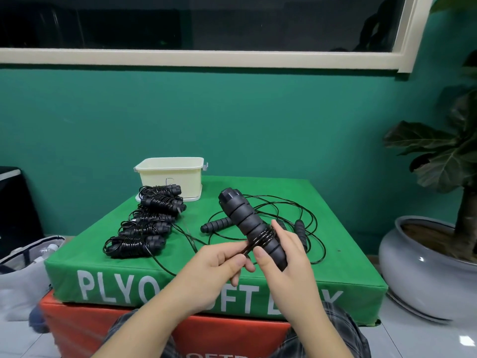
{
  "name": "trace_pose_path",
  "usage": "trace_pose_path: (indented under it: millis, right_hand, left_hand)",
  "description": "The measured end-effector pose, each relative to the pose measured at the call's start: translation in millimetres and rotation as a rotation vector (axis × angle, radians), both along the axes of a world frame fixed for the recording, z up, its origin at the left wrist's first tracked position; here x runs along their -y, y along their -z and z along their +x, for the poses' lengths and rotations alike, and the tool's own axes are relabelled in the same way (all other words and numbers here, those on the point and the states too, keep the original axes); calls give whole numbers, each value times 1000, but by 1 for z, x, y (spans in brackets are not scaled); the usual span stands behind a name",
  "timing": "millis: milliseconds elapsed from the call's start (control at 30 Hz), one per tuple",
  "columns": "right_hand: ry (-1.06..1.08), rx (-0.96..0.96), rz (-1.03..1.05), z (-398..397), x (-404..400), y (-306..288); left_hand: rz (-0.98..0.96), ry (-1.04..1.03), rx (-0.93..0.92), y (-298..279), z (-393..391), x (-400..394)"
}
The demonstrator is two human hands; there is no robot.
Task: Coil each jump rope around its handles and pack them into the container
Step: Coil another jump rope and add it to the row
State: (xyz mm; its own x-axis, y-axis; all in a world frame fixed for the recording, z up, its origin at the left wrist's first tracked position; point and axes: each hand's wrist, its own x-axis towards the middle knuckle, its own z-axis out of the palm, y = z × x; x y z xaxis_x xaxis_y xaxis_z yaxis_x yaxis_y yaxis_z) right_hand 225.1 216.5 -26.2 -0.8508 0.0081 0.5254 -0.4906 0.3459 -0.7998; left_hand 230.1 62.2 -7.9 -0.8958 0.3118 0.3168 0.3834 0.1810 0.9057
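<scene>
This looks like a gym or fitness studio. A green soft plyo box point(335, 288) with large white lettering sits stacked on an orange one point(85, 329), serving as a work surface. Black jump ropes point(144, 228) lie on top. Behind stands a teal wall point(232, 112) with a long window point(193, 21), and a potted plant point(444, 164) beside it.

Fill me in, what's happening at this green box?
A person is coiling a jump rope. The right hand grips the paired black handles; the left hand pinches the cord, with a few turns wound on. Several finished bundles lie in a row on the green plyo box. Another loose rope lies behind. Nothing shows above the rim of the cream container.
</scene>
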Motion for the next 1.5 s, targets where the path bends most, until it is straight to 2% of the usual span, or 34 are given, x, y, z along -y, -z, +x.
trace_pose_path:
  millis: [100,233,367,533,700,767,867,933,1067,1167,1333,1500]
  right_hand:
    - [-16,18,-71,0,1,1]
    - [-57,47,-150,1,3,3]
    - [-122,45,-260,3,5,3]
    - [-215,43,-463,6,4,1]
    - [-190,76,-493,-1,3,1]
    - [-149,49,-439,0,5,1]
    - [0,-155,-207,1,6,1]
    - [6,-230,-110,0,4,2]
    - [-52,-132,76,0,-4,1]
    - [-61,-58,77,-1,-8,0]
    - [-46,-64,130,-2,-6,1]
    - [-4,-83,66,-1,-3,1]
  left_hand:
    - [-41,-97,-40,-5,0,-1]
    - [-241,-308,-181,-4,2,-3]
    - [-212,-401,-173,2,-4,-4]
    - [-153,-312,-99,6,-9,-2]
    - [-170,-299,-132,9,-5,1]
    - [-189,-321,-153,7,-3,0]
    - [-249,-390,-234,7,-2,-1]
    - [-327,-420,-312,8,-3,0]
    - [-548,-396,-481,3,0,3]
    - [-679,-358,-574,-2,5,0]
    - [-566,-344,-612,4,0,2]
    - [-394,-360,-577,4,-4,3]
